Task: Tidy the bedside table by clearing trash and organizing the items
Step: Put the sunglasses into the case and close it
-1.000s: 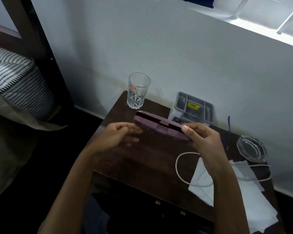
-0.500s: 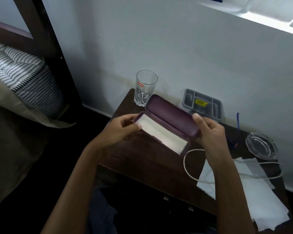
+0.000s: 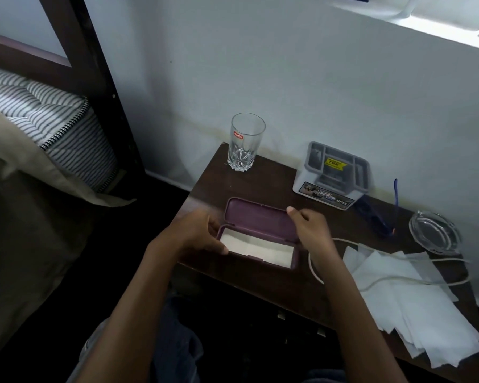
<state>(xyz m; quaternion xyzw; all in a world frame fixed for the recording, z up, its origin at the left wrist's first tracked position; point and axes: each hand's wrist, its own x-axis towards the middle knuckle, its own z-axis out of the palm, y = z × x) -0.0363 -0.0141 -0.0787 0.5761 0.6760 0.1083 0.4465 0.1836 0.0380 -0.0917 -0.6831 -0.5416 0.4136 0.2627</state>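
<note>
A purple glasses case (image 3: pixel 260 222) lies open on the dark wooden bedside table (image 3: pixel 274 186), its lid tilted back and a white cloth (image 3: pixel 257 248) inside. My left hand (image 3: pixel 197 233) grips the case's left end. My right hand (image 3: pixel 310 228) rests at the lid's right end, thumb touching its rim. Blue glasses (image 3: pixel 382 214) lie to the right, between a grey organizer box (image 3: pixel 335 175) and a glass ashtray (image 3: pixel 434 232). White tissues (image 3: pixel 415 305) are spread over the table's right part with a white cable (image 3: pixel 393 277) looping across them.
An empty drinking glass (image 3: pixel 245 145) stands at the table's back left corner near the white wall. A bed with a striped mattress (image 3: pixel 47 120) and a dark wooden post (image 3: pixel 100 78) is at the left. My knees are under the table's front edge.
The case was shut and held in the air a second ago. It has been opened and lowered onto the table, and both hands have come down with it.
</note>
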